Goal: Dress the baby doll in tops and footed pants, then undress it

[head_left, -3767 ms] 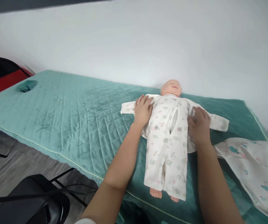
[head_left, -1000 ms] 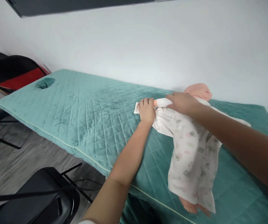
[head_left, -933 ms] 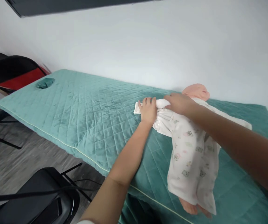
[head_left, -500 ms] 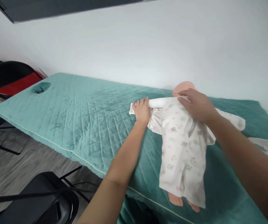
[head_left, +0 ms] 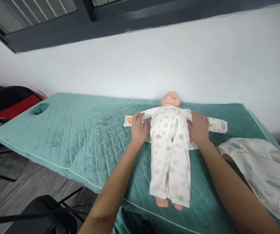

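Observation:
A baby doll (head_left: 170, 98) lies on its back, head towards the wall and bare feet towards me. White printed baby clothes (head_left: 163, 146) cover it from neck to ankles, with a slit down the middle. Printed sleeves spread out flat at both sides. My left hand (head_left: 139, 129) is closed around the doll's arm on the left, whose small hand (head_left: 129, 119) rests on the sleeve end. On the other side my right hand (head_left: 199, 128) wraps over the doll's other arm, its fingertips near the right sleeve (head_left: 218, 125).
The doll lies on a green quilted bed cover (head_left: 88, 136) with a face hole (head_left: 39, 109) at the far left. Another white printed cloth (head_left: 259, 169) lies to the right. Black chairs (head_left: 44, 214) stand at the left, and a white wall (head_left: 130, 68) rises behind.
My right hand has gone from the doll's upper chest to its arm on the right, uncovering the face. My left hand stays on the other arm. The view has shifted up and right.

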`<state>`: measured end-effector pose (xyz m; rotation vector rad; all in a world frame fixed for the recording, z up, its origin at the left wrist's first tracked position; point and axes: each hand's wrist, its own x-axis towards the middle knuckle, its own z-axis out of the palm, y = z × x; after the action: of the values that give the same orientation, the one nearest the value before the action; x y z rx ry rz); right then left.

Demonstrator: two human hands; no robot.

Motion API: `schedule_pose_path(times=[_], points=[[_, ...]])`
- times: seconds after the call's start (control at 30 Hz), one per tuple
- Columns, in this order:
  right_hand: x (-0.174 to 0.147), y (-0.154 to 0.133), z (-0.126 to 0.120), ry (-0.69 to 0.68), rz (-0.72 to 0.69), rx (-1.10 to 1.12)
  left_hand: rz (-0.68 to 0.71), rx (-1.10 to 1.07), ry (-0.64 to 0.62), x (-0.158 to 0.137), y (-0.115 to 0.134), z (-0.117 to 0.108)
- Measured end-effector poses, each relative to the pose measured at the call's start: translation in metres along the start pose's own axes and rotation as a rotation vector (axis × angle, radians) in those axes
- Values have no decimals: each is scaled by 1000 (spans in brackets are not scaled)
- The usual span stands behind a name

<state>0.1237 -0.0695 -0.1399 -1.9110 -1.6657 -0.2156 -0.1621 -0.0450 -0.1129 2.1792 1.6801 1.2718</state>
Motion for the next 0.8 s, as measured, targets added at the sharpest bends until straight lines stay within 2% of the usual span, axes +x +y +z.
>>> schedule_pose_path(times=[0.07,0.17,0.27,0.37,0.43,0.57,0.8], points=[[2,5,1,8,-7,27,70,-151,-73,5,29,-1],[3,16,1,-1,-6,98,288,-197,-303,23,85,6],[2,24,-2,54,65,177,504,0,-580,42,136,24],[3,27,-5,107,129,214,542,321,-792,53,168,47],[4,28,-6,98,149,229,523,442,-857,58,178,63],[7,29,-7,80,201,242,467,530,-923,65,186,89],[8,26,-7,89,228,191,429,602,-1019,81,188,118]])
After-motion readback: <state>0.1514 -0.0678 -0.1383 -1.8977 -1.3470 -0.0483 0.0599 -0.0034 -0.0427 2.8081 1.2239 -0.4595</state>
